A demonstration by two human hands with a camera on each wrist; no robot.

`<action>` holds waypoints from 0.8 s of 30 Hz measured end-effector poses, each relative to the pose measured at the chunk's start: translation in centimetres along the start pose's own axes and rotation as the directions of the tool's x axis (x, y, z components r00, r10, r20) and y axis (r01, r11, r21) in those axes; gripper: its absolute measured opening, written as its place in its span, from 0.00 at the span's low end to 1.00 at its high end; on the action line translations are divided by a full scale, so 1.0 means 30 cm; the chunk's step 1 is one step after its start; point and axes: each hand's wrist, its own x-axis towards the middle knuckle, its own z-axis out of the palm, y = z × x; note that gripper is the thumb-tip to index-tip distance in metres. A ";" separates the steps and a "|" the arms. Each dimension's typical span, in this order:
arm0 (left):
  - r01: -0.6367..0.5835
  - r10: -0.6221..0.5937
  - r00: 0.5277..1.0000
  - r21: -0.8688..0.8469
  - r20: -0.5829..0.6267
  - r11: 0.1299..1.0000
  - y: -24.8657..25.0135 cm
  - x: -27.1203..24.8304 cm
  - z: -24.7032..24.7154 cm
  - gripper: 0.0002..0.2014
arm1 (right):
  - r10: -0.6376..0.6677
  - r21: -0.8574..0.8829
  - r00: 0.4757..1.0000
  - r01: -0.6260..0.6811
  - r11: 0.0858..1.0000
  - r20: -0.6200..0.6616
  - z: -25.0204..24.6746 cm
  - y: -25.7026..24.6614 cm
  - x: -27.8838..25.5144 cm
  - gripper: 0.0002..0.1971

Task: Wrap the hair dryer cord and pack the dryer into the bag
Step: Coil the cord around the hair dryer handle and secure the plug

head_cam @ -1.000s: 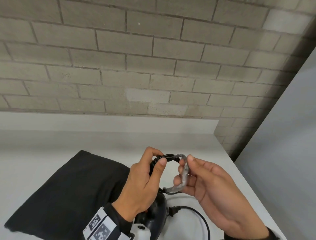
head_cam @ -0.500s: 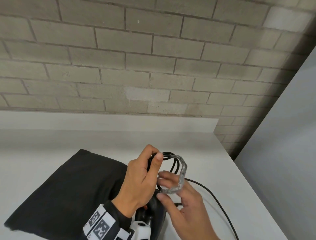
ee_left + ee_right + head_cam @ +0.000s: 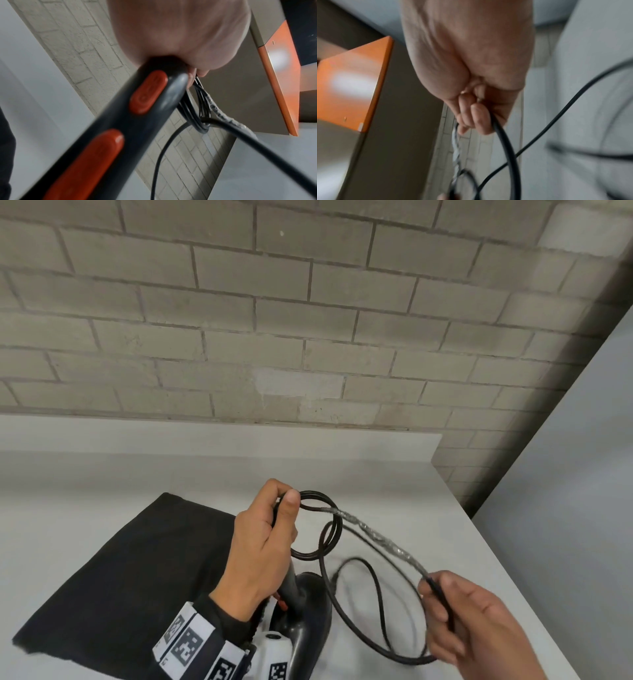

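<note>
Right hand (image 3: 459,614) has swung out from the coils, drawing the cord (image 3: 376,537) taut, pinching it. My left hand (image 3: 263,539) grips the dryer (image 3: 308,604) handle and pinches the loops, above the worktop (image 3: 394,474), beside the black bag (image 3: 120,570).

Two bare hands are showing, with no gloves or rings. The left hand (image 3: 263,546) is wearing a dark, black-looking sleeve cuff (image 3: 233,616) at the wrist. Over that cuff a white band (image 3: 191,645) is wrapping the forearm, carrying square black-and-white coded markers. Beside the band a white plastic housing (image 3: 274,655) is sitting at the wrist, also bearing a coded marker. The right hand (image 3: 479,628) is showing bare to the frame edge, with no sleeve or band in view.
</note>
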 end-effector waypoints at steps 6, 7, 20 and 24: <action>-0.013 0.012 1.000 0.041 0.025 0.999 0.011 -0.004 0.022 0.16 | -0.405 -0.566 0.876 0.200 0.800 -0.263 -0.038 -0.002 0.030 0.20; -0.013 0.012 1.000 0.049 0.022 0.999 0.011 -0.003 0.025 0.16 | -0.497 -0.612 0.821 0.245 0.752 -0.283 -0.009 0.013 0.029 0.14; -0.043 0.038 0.997 0.099 0.061 0.994 0.021 -0.010 0.027 0.16 | -0.246 -0.724 0.962 0.254 0.642 0.120 0.309 0.198 0.121 0.08; -0.027 0.025 0.999 0.083 0.023 0.996 0.008 -0.002 0.014 0.17 | -0.157 -0.635 0.952 0.293 0.715 0.263 0.256 0.170 0.088 0.08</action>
